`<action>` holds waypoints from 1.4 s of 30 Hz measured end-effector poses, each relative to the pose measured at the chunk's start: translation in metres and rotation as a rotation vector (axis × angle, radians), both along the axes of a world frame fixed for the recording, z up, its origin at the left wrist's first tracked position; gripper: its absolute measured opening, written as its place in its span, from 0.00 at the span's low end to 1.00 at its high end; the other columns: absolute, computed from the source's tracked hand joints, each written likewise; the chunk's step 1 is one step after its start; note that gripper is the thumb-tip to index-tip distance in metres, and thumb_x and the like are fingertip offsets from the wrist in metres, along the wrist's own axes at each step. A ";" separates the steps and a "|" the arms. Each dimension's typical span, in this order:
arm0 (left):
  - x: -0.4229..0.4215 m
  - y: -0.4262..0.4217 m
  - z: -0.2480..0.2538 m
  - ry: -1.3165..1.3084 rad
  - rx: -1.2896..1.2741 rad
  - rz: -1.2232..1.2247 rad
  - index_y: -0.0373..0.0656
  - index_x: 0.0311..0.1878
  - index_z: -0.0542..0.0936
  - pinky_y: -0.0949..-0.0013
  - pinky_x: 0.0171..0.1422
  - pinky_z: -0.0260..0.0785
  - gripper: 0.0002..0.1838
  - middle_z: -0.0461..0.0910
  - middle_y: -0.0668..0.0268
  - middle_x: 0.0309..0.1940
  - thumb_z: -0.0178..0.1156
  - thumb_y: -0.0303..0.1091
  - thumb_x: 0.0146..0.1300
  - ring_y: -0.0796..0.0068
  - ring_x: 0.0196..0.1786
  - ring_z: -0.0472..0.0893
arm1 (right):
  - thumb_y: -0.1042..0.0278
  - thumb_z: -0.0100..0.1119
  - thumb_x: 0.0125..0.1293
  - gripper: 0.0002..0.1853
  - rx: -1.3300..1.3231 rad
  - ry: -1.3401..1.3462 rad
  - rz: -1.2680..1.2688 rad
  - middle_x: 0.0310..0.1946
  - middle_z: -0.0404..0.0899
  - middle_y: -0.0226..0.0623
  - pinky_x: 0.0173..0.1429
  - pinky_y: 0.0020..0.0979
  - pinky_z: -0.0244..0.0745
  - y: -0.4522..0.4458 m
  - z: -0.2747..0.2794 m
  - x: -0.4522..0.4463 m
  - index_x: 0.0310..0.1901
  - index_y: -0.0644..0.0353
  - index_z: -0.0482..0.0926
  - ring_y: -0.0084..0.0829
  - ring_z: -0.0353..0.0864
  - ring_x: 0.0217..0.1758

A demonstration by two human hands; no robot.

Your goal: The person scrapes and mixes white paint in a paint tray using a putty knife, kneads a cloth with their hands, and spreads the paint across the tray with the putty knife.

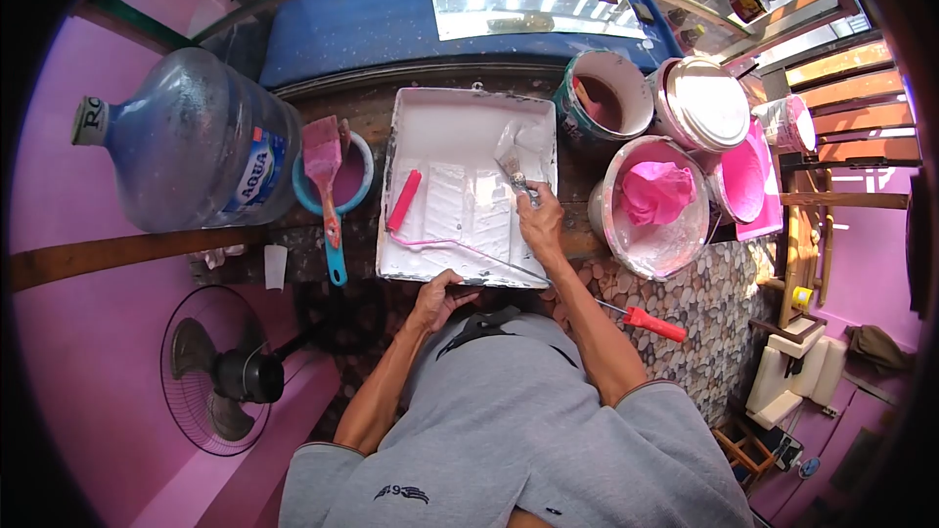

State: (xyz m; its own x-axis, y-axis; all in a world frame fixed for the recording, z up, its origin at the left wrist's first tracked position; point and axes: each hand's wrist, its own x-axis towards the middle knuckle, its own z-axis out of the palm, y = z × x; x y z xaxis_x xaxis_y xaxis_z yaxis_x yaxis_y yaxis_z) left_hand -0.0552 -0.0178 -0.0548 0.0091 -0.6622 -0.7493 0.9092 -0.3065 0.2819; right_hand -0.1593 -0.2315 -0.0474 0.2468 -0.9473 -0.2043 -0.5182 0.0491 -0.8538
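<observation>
A white paint tray [421, 108] lies on the dark wooden table, its ribbed floor coated in pale paint. My right hand [541, 220] is closed around the handle of a paint-covered paintbrush [512, 168], whose head rests against the tray's right side. My left hand [440, 303] grips the tray's front edge, thumb at the rim and fingers below it. A paint roller with a pink-red sleeve [403, 200] lies across the tray. Its wire runs under my right wrist to a red handle [655, 324] that sticks out beyond the front right corner.
Left of the tray, a wide brush [323, 161] lies across a blue paint pot [366, 176], beside a large water bottle [196, 142]. Right are a paint bucket [577, 122], a bucket [611, 230] with pink material, and a lidded pail [699, 103]. A fan [217, 372] stands lower left.
</observation>
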 end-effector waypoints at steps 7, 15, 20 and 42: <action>-0.001 0.000 0.004 -0.020 0.011 0.019 0.39 0.39 0.74 0.55 0.61 0.70 0.07 0.80 0.55 0.45 0.53 0.31 0.62 0.60 0.51 0.80 | 0.64 0.60 0.63 0.13 0.164 -0.093 0.109 0.23 0.79 0.37 0.34 0.30 0.72 0.014 0.011 0.035 0.46 0.62 0.79 0.24 0.78 0.27; -0.003 0.000 0.005 -0.025 0.012 0.020 0.39 0.38 0.75 0.55 0.61 0.71 0.07 0.80 0.55 0.45 0.54 0.32 0.63 0.60 0.51 0.80 | 0.66 0.60 0.65 0.15 0.566 -0.394 0.029 0.21 0.74 0.31 0.16 0.19 0.55 0.004 0.017 0.081 0.49 0.65 0.75 0.15 0.64 0.15; -0.004 -0.003 0.012 -0.038 0.021 0.043 0.39 0.37 0.76 0.57 0.59 0.73 0.07 0.81 0.57 0.43 0.54 0.32 0.63 0.62 0.49 0.81 | 0.64 0.60 0.63 0.15 0.455 -0.293 0.112 0.23 0.78 0.35 0.24 0.25 0.66 -0.005 0.020 0.074 0.48 0.63 0.78 0.20 0.72 0.20; -0.005 -0.003 0.008 -0.010 0.020 0.051 0.35 0.39 0.77 0.61 0.56 0.77 0.09 0.81 0.55 0.42 0.55 0.31 0.62 0.63 0.46 0.82 | 0.74 0.53 0.59 0.13 -0.745 0.406 0.965 0.33 0.70 0.46 0.39 0.44 0.74 -0.053 0.094 0.085 0.46 0.58 0.77 0.46 0.77 0.37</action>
State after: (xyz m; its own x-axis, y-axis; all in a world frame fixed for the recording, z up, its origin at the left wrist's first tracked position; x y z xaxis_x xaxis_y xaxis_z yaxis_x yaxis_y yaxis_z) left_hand -0.0597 -0.0205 -0.0465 0.0500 -0.6453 -0.7623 0.9207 -0.2660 0.2856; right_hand -0.0745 -0.2842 0.0467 0.9383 -0.3379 0.0734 -0.3047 -0.9083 -0.2867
